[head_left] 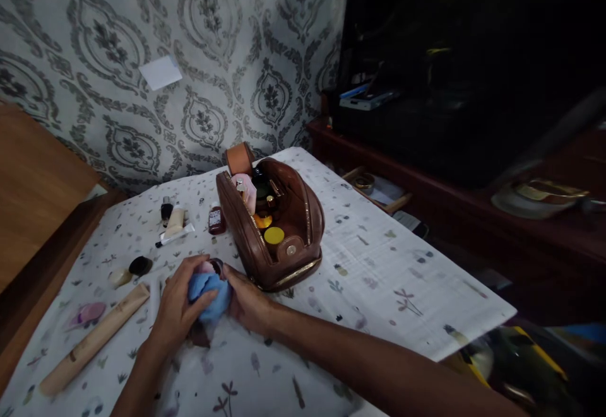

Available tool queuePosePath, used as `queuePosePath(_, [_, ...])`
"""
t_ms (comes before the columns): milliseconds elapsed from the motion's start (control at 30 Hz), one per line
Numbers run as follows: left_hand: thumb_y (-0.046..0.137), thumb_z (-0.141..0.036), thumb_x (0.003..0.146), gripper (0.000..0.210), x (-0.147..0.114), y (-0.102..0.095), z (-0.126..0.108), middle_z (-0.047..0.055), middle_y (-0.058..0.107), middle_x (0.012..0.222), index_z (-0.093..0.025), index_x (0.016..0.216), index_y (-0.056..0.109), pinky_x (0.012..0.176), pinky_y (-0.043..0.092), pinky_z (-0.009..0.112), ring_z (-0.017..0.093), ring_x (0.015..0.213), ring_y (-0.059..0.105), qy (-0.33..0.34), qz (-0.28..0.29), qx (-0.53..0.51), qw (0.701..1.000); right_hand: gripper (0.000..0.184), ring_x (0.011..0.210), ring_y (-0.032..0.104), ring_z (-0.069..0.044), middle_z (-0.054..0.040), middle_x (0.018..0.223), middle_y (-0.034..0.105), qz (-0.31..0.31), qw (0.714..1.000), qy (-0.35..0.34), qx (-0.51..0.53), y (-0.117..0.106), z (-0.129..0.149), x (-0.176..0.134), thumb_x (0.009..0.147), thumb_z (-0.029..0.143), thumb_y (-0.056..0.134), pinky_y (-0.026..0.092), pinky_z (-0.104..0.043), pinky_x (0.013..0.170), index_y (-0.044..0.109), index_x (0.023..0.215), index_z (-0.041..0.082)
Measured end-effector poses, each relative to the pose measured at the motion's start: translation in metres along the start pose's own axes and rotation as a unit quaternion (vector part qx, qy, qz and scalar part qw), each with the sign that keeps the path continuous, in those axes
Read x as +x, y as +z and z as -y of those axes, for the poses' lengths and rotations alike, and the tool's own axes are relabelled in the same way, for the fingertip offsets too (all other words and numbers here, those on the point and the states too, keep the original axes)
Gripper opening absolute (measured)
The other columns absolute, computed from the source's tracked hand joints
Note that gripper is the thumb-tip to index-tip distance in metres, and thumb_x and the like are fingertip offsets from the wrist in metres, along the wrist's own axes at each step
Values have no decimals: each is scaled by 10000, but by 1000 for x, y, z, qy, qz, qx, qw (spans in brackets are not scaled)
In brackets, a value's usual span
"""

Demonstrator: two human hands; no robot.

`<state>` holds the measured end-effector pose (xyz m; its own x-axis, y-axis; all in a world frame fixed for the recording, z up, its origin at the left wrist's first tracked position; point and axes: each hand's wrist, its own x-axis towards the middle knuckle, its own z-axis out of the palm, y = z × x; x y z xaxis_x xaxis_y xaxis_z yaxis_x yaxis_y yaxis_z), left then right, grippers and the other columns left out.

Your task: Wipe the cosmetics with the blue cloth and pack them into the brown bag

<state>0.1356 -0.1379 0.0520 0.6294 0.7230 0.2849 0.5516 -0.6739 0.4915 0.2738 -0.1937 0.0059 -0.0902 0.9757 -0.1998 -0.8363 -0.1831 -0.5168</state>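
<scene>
My left hand (177,300) is closed around a soft-looking blue cloth (211,294), its thumb lying across the front. From the other side my right hand (246,303) grips a small dark round item (216,267) at the top of the cloth; its kind is partly hidden by my fingers. Just beyond stands an unzipped brown toiletry bag (246,259), its mouth wide. Inside it I see a yellow-lidded jar (274,235), a pink item (249,193) and several small containers. A small dark red bottle (216,220) lies left of the bag.
Left on the patterned tablecloth (369,278) are cosmetic tubes (176,228), a black bottle (166,211), a black round cap (141,265), a pink item (88,313) and a long beige tube (95,341). A dark red cabinet (454,228) and a large black screen (449,76) stand right.
</scene>
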Motion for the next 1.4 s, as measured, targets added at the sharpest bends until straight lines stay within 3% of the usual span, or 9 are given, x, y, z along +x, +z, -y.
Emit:
queuePosePath(200, [566, -479, 849, 501, -5, -1, 6, 109, 596, 1273, -248, 1289, 510, 971, 463, 446, 311, 1174, 575, 22, -16, 0, 1000, 374, 891, 630, -136, -3, 1006, 697, 75, 996, -4, 49, 1, 6, -4, 772, 425, 767, 458, -263, 844, 672, 1076, 230])
queuePosePath(467, [542, -492, 869, 325, -1, 4, 9, 74, 608, 1065, -241, 1040, 656, 868, 521, 404, 275, 1033, 620, 14, -84, 14, 996, 406, 944, 616, -161, -30, 1044, 687, 90, 995, 38, 3, -4, 7, -2, 786, 488, 733, 465, -294, 860, 690, 1093, 225])
queuePosePath(700, [459, -444, 930, 286, -2, 4, 6, 65, 665, 1034, -247, 996, 656, 868, 522, 373, 252, 988, 652, 10, -101, -4, 995, 687, 737, 564, -118, 10, 860, 599, 148, 987, 10, -63, -7, 7, -2, 590, 653, 814, 470, -267, 701, 657, 1097, 216])
queuePosePath(900, [413, -454, 938, 385, -2, 6, 10, 54, 709, 992, -226, 1210, 563, 697, 543, 335, 235, 834, 688, -71, -149, 9, 986, 724, 727, 599, -126, 11, 847, 618, 147, 987, 17, -66, -7, 11, -5, 557, 619, 846, 474, -300, 726, 617, 1092, 188])
queuePosePath(1067, [429, -338, 929, 277, 0, 1, 16, 54, 698, 1049, -227, 1074, 637, 841, 523, 338, 236, 990, 660, 29, -128, -3, 991, 704, 664, 608, -126, 23, 792, 641, 118, 992, 38, -20, -8, 8, 0, 555, 631, 840, 470, -302, 705, 590, 1054, 201])
queuePosePath(1133, [445, -313, 921, 252, 1, -2, 19, 44, 698, 1024, -228, 1039, 651, 831, 524, 325, 232, 984, 659, 46, -107, -10, 993, 676, 688, 625, -142, 18, 818, 658, 111, 993, 43, 3, -8, 7, 2, 584, 616, 833, 470, -323, 731, 585, 1067, 214])
queuePosePath(1267, [437, -321, 932, 263, 0, -4, 19, 47, 688, 1037, -223, 1057, 645, 853, 509, 332, 237, 1002, 644, 19, -119, -22, 993, 521, 733, 621, -160, -15, 780, 663, 102, 992, 65, 24, -8, 5, 2, 807, 639, 639, 436, -322, 764, 632, 1020, 163])
queuePosePath(1400, [421, -355, 947, 291, -5, 0, 16, 52, 670, 1111, -238, 1094, 643, 909, 489, 353, 248, 1065, 623, 15, -124, -36, 992, 541, 725, 596, -155, -44, 806, 681, 96, 990, 96, 44, -5, 7, 0, 929, 624, 452, 411, -292, 727, 674, 977, 133])
